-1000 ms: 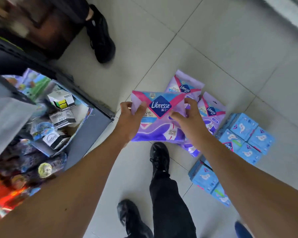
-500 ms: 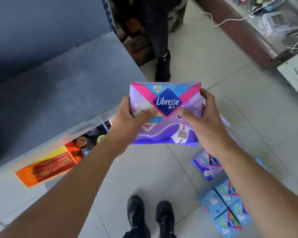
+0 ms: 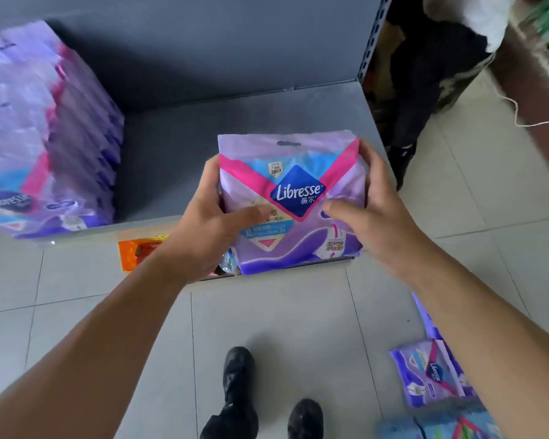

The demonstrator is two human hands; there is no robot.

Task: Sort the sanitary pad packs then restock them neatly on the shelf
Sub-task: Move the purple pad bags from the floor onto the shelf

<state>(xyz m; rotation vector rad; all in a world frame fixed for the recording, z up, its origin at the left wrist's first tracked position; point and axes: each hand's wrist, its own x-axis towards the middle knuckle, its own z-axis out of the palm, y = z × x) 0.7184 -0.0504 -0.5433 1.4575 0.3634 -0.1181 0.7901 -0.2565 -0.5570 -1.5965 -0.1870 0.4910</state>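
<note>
A row of purple packs [image 3: 45,147] already stood on the grey shelf [image 3: 178,147], well left of the held pack. The left hand [image 3: 203,217] gripped the held pack [image 3: 292,204] by its left edge, fingers curled behind and thumb on the front; the right hand [image 3: 371,204] clamped the right edge likewise. The pack hung upright over the shelf's front part, not yet set down. Right of it, below on the floor [image 3: 267,327], more purple packs [image 3: 431,375] and blue packs [image 3: 441,426] waited, so restocking looked partway through.
</note>
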